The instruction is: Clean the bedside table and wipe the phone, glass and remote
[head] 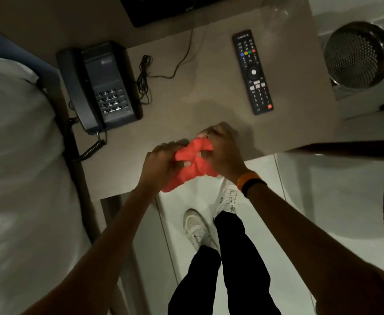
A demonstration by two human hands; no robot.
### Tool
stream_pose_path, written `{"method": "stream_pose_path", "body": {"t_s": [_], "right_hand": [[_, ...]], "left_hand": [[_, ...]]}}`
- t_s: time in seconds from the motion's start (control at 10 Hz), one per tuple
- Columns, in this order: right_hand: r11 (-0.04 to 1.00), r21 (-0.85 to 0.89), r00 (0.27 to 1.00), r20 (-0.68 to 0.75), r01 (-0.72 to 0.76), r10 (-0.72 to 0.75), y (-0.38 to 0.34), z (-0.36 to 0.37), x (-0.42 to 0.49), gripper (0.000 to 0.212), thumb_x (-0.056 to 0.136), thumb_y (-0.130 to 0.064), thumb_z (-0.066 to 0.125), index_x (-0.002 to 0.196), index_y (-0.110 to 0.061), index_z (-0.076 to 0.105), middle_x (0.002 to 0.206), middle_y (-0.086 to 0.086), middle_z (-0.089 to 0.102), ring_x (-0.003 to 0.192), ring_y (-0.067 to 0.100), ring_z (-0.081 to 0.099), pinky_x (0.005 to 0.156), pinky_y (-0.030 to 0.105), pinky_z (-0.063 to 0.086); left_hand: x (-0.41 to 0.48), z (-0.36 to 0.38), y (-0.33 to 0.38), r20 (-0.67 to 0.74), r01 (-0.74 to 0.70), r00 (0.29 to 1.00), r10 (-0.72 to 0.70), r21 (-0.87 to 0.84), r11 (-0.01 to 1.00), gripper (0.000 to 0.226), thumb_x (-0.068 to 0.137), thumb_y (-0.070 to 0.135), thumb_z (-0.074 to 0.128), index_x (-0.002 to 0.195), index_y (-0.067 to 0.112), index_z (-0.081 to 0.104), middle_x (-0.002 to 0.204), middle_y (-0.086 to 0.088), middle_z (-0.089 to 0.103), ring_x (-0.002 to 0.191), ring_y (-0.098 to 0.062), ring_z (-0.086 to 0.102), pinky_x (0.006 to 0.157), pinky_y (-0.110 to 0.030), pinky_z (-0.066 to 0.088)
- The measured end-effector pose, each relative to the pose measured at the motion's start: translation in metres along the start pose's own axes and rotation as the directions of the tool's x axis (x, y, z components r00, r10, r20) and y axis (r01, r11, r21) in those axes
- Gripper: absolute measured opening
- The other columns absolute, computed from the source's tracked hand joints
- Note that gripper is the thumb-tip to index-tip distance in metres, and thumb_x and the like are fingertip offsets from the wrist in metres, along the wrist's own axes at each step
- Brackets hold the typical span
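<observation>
A bunched red cloth (190, 164) hangs over the front edge of the beige bedside table (186, 105). My left hand (161, 160) grips its left side and my right hand (223, 151) grips its right side. A dark corded phone (100, 87) sits at the table's left, handset in its cradle. A black remote (252, 71) lies at the right, buttons up. At the far back right corner, a faint clear shape may be the glass (277, 12); I cannot tell.
A thin black cable (154, 71) trails across the table beside the phone. A white bed (16, 167) lies to the left. A perforated metal bin (358, 54) stands on the floor at the right. A dark screen edge (163, 7) is at the back. My feet stand on pale floor tiles.
</observation>
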State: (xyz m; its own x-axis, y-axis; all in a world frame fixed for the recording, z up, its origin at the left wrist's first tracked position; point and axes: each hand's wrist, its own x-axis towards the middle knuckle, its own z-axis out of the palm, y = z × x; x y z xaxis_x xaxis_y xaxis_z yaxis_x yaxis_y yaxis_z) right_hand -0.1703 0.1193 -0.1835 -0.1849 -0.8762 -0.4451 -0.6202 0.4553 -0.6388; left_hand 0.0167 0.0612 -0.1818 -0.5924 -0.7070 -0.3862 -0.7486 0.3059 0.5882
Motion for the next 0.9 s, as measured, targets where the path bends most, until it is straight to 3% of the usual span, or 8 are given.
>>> {"method": "stream_pose_path", "body": {"t_s": [0.1,0.2,0.4,0.5,0.6,0.7,0.8,0.9], "right_hand": [[0.966,0.254,0.998,-0.008,-0.053,0.057,0.011,-0.024,-0.017,0.038,0.078,-0.012,0.073,0.115,-0.004,0.069,0.117,0.013,0.070,0.110,0.026,0.063,0.103,0.028,0.045],[0.951,0.306,0.993,-0.088,-0.048,0.079,0.023,-0.050,-0.043,0.040,0.083,-0.007,0.077,0.121,-0.008,0.068,0.122,0.006,0.071,0.114,0.018,0.063,0.097,0.008,0.038],[0.849,0.527,0.873,-0.401,-0.029,0.279,0.078,-0.142,-0.122,0.040,0.089,-0.021,0.068,0.129,-0.015,0.065,0.126,-0.001,0.070,0.115,0.010,0.063,0.105,0.018,0.044],[0.813,0.579,0.699,-0.557,-0.061,0.449,0.120,-0.203,-0.183,0.033,0.092,-0.016,0.069,0.125,-0.018,0.066,0.117,-0.004,0.071,0.100,-0.004,0.065,0.098,0.016,0.049],[0.774,0.623,0.555,-0.606,-0.113,0.569,0.147,-0.229,-0.221,0.031,0.093,-0.015,0.067,0.123,-0.022,0.069,0.114,-0.003,0.073,0.100,0.004,0.066,0.096,0.022,0.051],[0.705,0.678,0.375,-0.610,-0.208,0.698,0.191,-0.242,-0.272,0.029,0.091,-0.023,0.062,0.119,-0.026,0.070,0.109,-0.004,0.074,0.104,0.015,0.068,0.098,0.037,0.055],[0.689,0.641,0.300,-0.620,-0.339,0.725,0.211,-0.232,-0.292,0.034,0.093,-0.030,0.057,0.125,-0.021,0.066,0.115,0.002,0.071,0.112,0.025,0.064,0.100,0.043,0.051],[0.650,0.360,0.225,-0.736,-0.669,0.638,0.220,-0.210,-0.309,0.046,0.097,-0.036,0.053,0.140,-0.019,0.055,0.145,0.012,0.051,0.133,0.038,0.043,0.103,0.049,0.039]], "left_hand": [[-0.003,-0.007,0.019,0.029,-0.046,0.998,0.054,-0.221,0.974,0.049,0.091,0.042,0.064,0.138,0.028,0.060,0.128,0.018,0.066,0.116,-0.001,0.062,0.102,-0.018,0.047],[0.004,-0.011,0.052,0.083,-0.059,0.993,0.086,-0.282,0.957,0.039,0.092,0.038,0.066,0.132,0.035,0.062,0.116,0.031,0.068,0.109,0.007,0.064,0.098,-0.018,0.049],[0.056,0.013,0.182,0.120,-0.218,0.944,0.308,-0.473,0.854,0.023,0.097,0.032,0.061,0.118,0.026,0.071,0.109,0.016,0.073,0.105,0.002,0.066,0.098,-0.025,0.051],[0.079,0.052,0.290,0.142,-0.428,0.839,0.525,-0.422,0.799,0.023,0.099,0.030,0.055,0.114,0.019,0.069,0.106,0.010,0.072,0.096,0.011,0.062,0.092,-0.012,0.045],[0.086,0.084,0.353,0.202,-0.522,0.763,0.614,-0.366,0.770,0.033,0.099,0.034,0.053,0.116,0.014,0.072,0.110,0.000,0.075,0.098,-0.001,0.065,0.093,-0.019,0.048],[0.093,0.133,0.429,0.343,-0.705,0.568,0.748,-0.265,0.658,0.040,0.097,0.044,0.050,0.120,0.019,0.071,0.109,-0.002,0.076,0.105,-0.021,0.068,0.097,-0.038,0.051],[0.093,0.159,0.447,0.384,-0.846,0.497,0.779,0.015,0.532,0.033,0.098,0.040,0.054,0.124,0.027,0.069,0.112,0.000,0.073,0.113,-0.024,0.062,0.100,-0.043,0.045],[0.077,0.186,0.446,0.252,-0.887,0.426,0.869,0.308,0.345,0.031,0.093,0.027,0.059,0.122,0.029,0.070,0.123,-0.001,0.065,0.123,-0.027,0.056,0.106,-0.051,0.039]]}}
